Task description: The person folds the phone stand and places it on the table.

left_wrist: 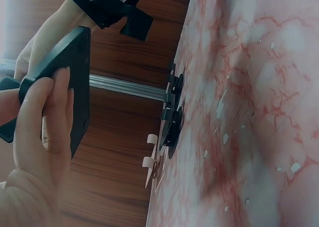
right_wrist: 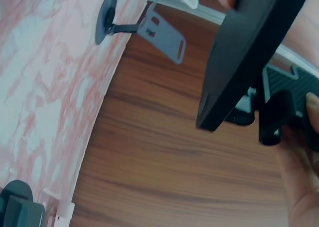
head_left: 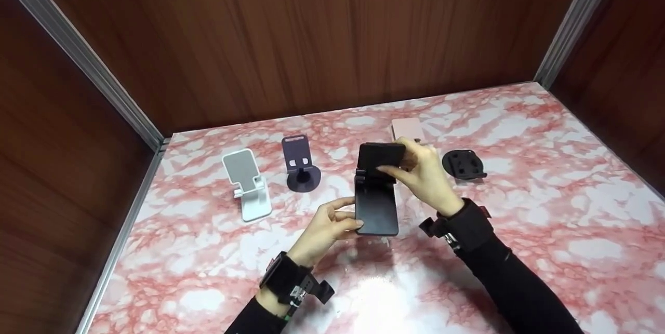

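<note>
A black folding phone stand (head_left: 376, 212) is held up over the marbled table between both hands. My left hand (head_left: 323, 232) pinches the left edge of its flat base, thumb on the upper face and fingers beneath. With thumb and fingers, my right hand (head_left: 427, 174) grips the upper plate from its right side. In the left wrist view the base (left_wrist: 79, 87) stands well off the tabletop, the left fingers (left_wrist: 60, 107) lying along it. The right wrist view shows the hinge arms (right_wrist: 276, 112) between base and plate, with the right thumb (right_wrist: 313, 110) on the plate.
A white phone stand (head_left: 255, 206) and a dark purple one (head_left: 297, 153) stand open to the left. On the right lies a black round-based stand (head_left: 462, 162), folded low. Behind the right hand is a pink stand (head_left: 408, 128). Wood-grain panels (head_left: 332, 38) enclose the table.
</note>
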`<action>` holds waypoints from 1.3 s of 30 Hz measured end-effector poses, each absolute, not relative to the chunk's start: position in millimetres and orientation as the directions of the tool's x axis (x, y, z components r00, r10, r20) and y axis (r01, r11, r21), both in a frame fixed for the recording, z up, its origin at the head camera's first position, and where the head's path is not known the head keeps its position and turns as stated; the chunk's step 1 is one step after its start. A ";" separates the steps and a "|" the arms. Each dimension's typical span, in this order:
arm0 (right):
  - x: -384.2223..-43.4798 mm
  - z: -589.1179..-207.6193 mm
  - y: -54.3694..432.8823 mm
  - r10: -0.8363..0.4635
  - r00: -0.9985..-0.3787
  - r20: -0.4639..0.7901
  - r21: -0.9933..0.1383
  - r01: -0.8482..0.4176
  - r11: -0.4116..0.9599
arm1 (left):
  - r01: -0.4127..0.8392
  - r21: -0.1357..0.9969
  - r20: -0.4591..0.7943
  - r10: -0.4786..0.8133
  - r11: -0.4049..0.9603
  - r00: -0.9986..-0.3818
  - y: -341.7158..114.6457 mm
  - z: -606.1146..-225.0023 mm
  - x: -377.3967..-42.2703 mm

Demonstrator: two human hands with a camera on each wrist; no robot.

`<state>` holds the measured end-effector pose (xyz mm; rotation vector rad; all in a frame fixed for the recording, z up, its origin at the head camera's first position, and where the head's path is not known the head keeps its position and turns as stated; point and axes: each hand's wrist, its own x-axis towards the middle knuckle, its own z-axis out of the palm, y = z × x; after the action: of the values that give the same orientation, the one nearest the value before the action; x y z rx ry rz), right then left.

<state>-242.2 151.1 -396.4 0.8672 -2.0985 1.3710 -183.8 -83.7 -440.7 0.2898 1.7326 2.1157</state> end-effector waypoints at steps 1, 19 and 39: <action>-242.7 -397.2 151.5 -0.252 -0.666 0.702 -0.598 -0.744 0.299 | -0.165 0.973 -0.085 0.418 -0.160 -0.905 -83.6 -440.8 -183.6; -246.7 -406.4 145.1 -0.371 -0.340 0.864 -0.226 -0.921 0.319 | -0.167 0.939 -0.044 0.378 -0.300 -0.925 -88.0 -439.6 -181.7; -252.0 -422.3 130.9 -0.473 -0.092 0.876 0.022 -0.973 0.230 | -0.156 0.939 -0.027 0.386 -0.307 -0.922 -91.8 -433.7 -185.0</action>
<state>-252.0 130.9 -422.3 1.3591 -1.6946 0.7787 -185.0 -91.8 -433.7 0.2904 1.6034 2.2799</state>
